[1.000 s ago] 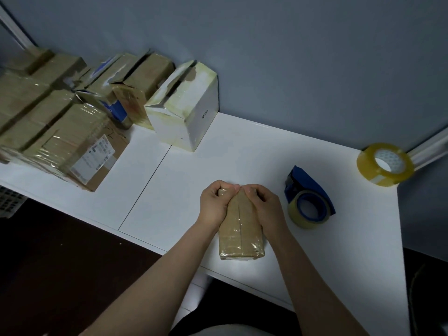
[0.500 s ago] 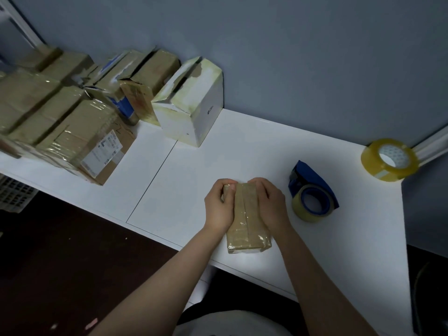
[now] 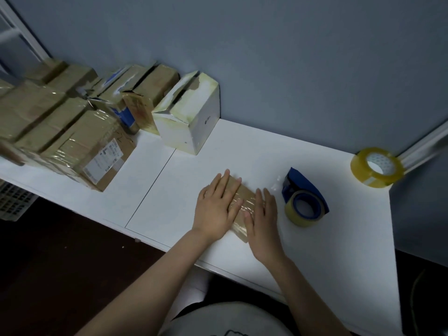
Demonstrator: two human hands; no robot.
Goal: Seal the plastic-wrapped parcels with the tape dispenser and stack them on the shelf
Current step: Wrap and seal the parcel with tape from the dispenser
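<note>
Left grip point(image 3: 215, 209) & right grip point(image 3: 264, 224) flat, fingers straight, pressing parcel point(image 3: 246, 200) to desk point(image 3: 242, 146), prob. smoothing wrap; tape dispenser point(image 3: 304, 202) just right, handy.

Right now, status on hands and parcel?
Left hand and right hand flat, pressing parcel on table. Tape dispenser untouched, right of parcel. Nothing in the way.

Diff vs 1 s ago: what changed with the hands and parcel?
The left hand and right hand released their curled grip on the far end of the parcel and now lie flat on top, fingers straight. Unchanged: tape dispenser beside it, spare tape roll in the corner, boxes at the wall.
</note>
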